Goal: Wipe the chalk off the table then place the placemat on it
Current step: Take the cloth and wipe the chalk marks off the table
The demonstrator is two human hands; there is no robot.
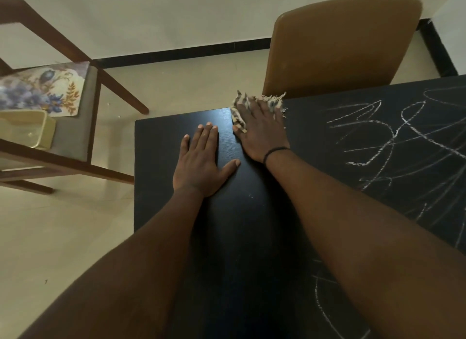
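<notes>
A black table (161, 142) fills the lower right. White chalk scribbles (393, 139) cover its right part, and its left part is dark and shiny. My right hand (259, 131) presses flat on a frayed striped cloth (239, 111) near the table's far edge, fingers spread over it. My left hand (201, 162) lies flat and open on the bare tabletop just left of it. A floral placemat (42, 89) lies on the seat of a wooden chair (75, 134) at the left.
A pale yellow plastic container (27, 129) sits on the same chair seat in front of the placemat. A brown-backed chair (340, 43) stands behind the table's far edge. Beige floor tiles (63, 237) lie to the left of the table.
</notes>
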